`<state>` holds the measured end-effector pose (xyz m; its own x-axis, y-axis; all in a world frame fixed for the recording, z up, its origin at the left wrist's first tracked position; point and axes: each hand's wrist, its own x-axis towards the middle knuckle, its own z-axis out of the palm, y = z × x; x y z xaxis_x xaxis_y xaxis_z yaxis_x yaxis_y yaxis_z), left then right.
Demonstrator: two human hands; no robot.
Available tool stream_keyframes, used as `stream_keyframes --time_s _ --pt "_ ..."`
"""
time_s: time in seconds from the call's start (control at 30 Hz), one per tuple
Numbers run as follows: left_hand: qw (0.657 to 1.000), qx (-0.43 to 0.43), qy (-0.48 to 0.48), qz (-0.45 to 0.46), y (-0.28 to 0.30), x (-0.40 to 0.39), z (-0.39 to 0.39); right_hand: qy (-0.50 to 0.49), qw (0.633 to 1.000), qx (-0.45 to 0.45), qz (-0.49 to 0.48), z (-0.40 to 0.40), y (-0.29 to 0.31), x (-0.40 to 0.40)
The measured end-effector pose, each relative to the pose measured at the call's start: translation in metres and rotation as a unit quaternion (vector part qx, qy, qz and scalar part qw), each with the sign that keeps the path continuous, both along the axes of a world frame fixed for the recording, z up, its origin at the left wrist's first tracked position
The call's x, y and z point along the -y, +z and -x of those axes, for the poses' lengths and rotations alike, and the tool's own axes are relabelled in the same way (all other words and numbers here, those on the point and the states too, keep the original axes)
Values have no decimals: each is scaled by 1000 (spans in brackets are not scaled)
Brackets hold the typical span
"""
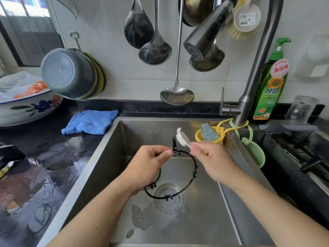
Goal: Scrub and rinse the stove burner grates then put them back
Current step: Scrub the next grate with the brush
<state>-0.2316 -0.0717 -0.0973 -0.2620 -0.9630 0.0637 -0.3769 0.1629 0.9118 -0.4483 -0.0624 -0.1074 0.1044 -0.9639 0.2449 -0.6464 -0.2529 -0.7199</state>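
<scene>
A thin black ring-shaped burner grate (193, 172) with small prongs hangs over the steel sink (114, 139). My left hand (147, 166) pinches its top edge beside an upright black prong (174, 143). My right hand (211, 161) holds a small white brush (182, 139), whose head lies against that prong. Soapy foam sits around the drain (169, 196) below the ring.
The faucet head (204, 36) hangs above the sink with no water running. A yellow holder with a scrub pad (210, 132) and a green holder (254, 152) hang at the sink's right. A dish soap bottle (270, 86), blue cloth (90, 122), wet black counter and stove (302, 154) surround it.
</scene>
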Motion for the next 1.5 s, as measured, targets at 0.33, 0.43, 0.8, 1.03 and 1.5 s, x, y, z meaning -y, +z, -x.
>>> stream_keyframes --time_s 0.33,0.43,0.8,1.03,1.5 --pt "1000 9 13 -8 1 -2 2 -59 981 -174 61 -24 11 -9" --pt "999 52 3 1 -6 -1 3 -49 983 -175 17 -22 15 -10" --pt "999 -15 41 -10 0 3 -3 -49 985 -165 -21 -32 13 -14" --pt "998 20 52 12 -6 0 7 -74 989 -127 -36 -30 15 -12" --pt "997 5 69 32 -7 1 5 -147 978 -149 -8 -28 14 -18"
